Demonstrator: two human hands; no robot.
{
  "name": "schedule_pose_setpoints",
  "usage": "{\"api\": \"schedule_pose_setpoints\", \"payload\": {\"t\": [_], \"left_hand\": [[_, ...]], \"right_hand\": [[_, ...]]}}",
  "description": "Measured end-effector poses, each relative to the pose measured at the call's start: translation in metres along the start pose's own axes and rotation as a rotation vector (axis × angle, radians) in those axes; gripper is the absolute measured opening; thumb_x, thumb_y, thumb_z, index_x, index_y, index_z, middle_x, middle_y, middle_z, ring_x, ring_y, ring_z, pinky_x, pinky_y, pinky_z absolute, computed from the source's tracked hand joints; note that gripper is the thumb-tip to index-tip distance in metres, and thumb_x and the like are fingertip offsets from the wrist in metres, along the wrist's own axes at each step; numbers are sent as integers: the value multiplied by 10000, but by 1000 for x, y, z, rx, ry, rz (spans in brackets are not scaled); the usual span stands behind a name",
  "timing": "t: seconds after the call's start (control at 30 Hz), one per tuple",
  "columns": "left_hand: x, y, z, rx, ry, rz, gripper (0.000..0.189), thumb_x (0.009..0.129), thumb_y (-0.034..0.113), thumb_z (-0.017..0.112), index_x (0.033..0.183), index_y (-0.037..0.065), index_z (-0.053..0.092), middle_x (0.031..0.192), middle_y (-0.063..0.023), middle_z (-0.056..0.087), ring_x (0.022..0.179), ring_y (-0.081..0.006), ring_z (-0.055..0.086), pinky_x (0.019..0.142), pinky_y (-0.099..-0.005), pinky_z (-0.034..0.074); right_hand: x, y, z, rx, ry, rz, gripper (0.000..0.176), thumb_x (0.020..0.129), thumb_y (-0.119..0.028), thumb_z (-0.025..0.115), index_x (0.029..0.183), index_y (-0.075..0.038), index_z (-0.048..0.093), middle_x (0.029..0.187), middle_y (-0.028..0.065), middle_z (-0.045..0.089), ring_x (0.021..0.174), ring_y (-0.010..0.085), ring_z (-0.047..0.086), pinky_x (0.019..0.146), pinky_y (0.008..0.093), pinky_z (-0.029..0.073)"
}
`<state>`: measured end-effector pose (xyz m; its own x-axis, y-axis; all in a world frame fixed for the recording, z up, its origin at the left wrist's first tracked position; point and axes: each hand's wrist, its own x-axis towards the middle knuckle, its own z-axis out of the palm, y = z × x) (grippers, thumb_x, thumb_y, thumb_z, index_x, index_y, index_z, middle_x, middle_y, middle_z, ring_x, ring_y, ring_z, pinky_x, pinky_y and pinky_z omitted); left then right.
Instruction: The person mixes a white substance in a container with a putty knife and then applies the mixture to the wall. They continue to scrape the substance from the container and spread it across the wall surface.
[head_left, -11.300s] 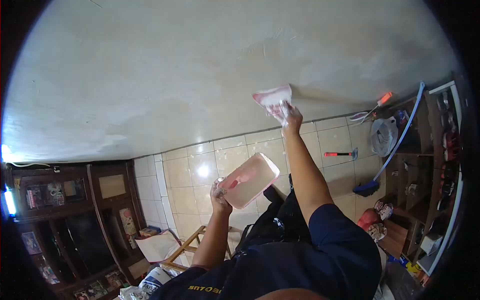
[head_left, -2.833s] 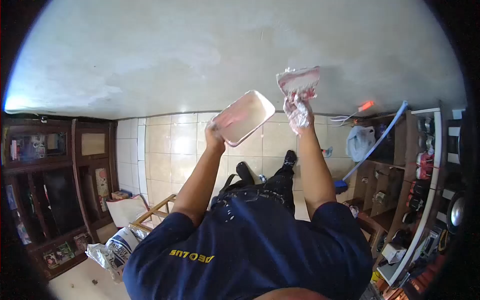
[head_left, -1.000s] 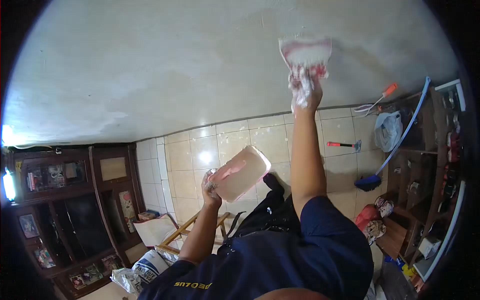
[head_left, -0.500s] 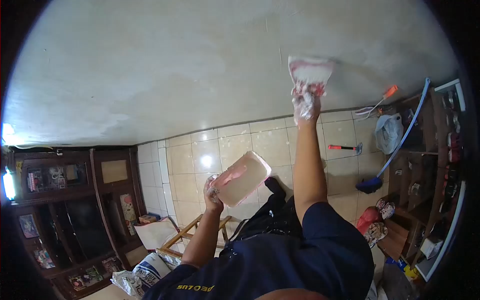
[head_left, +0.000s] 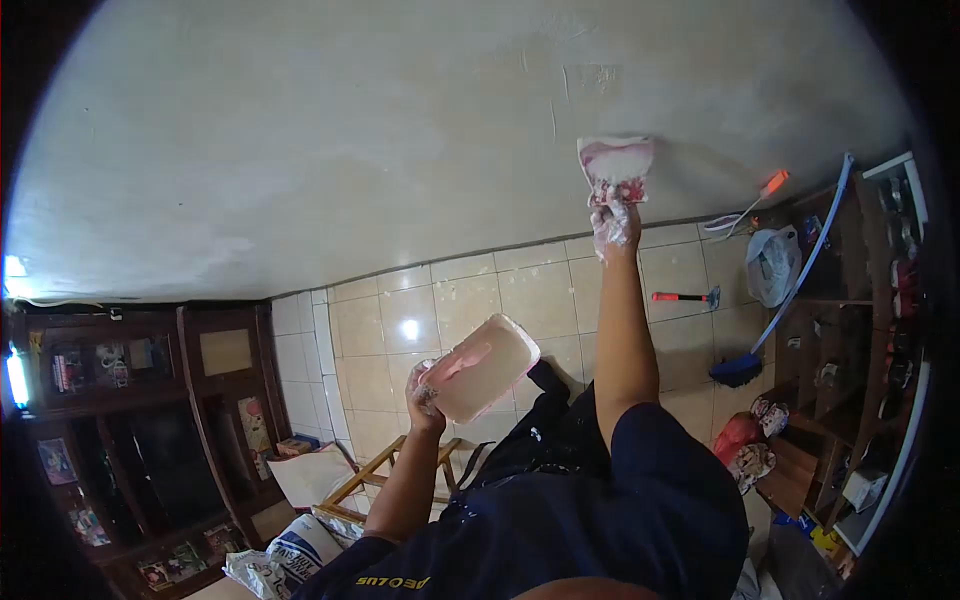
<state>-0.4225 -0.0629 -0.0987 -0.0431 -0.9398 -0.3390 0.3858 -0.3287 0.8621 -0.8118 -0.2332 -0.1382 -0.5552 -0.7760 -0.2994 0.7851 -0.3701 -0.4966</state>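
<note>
My right hand (head_left: 614, 228), smeared with white paste, grips a wide red putty scraper (head_left: 617, 163). The scraper's paste-coated blade lies at the wall (head_left: 350, 150), low down near the floor; whether its edge touches cannot be made out. Thin ridges and a small rough patch (head_left: 598, 78) mark the wall above it. Held out over the floor, a rectangular pinkish board (head_left: 492, 378) carries white and pink paste. My left hand (head_left: 424, 395), also pasty, is closed on the board's left end.
On the tiled floor (head_left: 540, 290) lie a red-handled hammer-like tool (head_left: 685, 297) and a blue broom (head_left: 738, 370). A plastic bag (head_left: 774, 265) and shoe rack (head_left: 830, 340) stand right. Left are a wooden stool (head_left: 385, 470), a sack (head_left: 300, 550) and a dark cabinet (head_left: 150, 430).
The scraper has come slightly down the wall and straightened. A rough patch and ridges now show above it. The board has turned a little in my left hand.
</note>
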Motion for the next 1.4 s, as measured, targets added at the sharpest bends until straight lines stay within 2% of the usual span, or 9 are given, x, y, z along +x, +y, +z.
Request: {"api": "schedule_pose_setpoints", "payload": {"t": [0.1,0.23,0.33,0.53,0.8,1.03,1.13,1.33,1.4], "left_hand": [[2,-7,-6,107,-19,76,488,754,371,623,1061,18,486,1086,-155,580,994,-267,582,904,-397,461],[3,-3,-1,17,-56,16,447,770,353,621,1053,32,488,1088,-148,582,992,-263,584,902,-399,462],[2,-4,-1,55,-2,-14,418,780,341,615,1051,47,491,1094,-144,582,1003,-265,578,910,-396,458],[7,-1,2,13,35,-67,431,772,364,619,1047,57,491,1093,-142,582,1008,-260,576,911,-384,456],[6,-1,10,16,-13,-12,512,719,385,677,1041,41,478,1081,-141,580,1011,-261,574,904,-394,463],[9,-8,-1,27,-16,23,552,736,444,642,1056,27,474,1081,-143,575,1014,-261,572,910,-398,456],[12,-15,-5,63,-23,27,588,734,472,637,1072,19,474,1077,-139,570,1015,-251,565,912,-390,448],[12,-22,-15,57,74,-22,588,739,460,636,1080,10,473,1067,-132,566,1016,-247,556,918,-385,432],[13,-21,-14,42,15,14,576,734,444,642,1081,15,475,1080,-135,568,1023,-251,556,921,-387,429]], "right_hand": [[-40,-52,93,5,-183,-182,318,798,-138,683,1070,-78,530,891,33,610,703,132,589,517,224,433],[-30,-63,149,-220,-147,-246,187,809,-97,660,969,-80,563,836,17,614,670,133,578,529,268,443],[-13,-23,112,-182,-68,-274,158,814,-59,641,945,-60,552,787,44,605,621,138,574,493,250,431],[-13,50,-21,-211,102,82,338,793,-112,675,1090,-66,518,942,51,602,755,157,604,557,275,493],[-39,-10,140,-246,-212,-220,278,824,-170,658,1053,-76,532,907,28,590,736,166,606,483,277,489],[5,77,3,-131,-34,103,227,828,-112,636,1022,-123,519,828,47,582,674,152,574,499,252,448],[-29,64,-15,-171,67,154,272,819,-113,645,1052,-129,505,845,49,580,687,162,563,525,266,449],[-65,-35,148,-115,-333,-247,271,818,-129,648,1037,-56,506,891,90,582,726,238,583,520,319,460],[-57,-35,181,-108,-312,-316,234,826,-144,651,999,-59,519,884,83,588,674,220,591,492,307,462]]}}
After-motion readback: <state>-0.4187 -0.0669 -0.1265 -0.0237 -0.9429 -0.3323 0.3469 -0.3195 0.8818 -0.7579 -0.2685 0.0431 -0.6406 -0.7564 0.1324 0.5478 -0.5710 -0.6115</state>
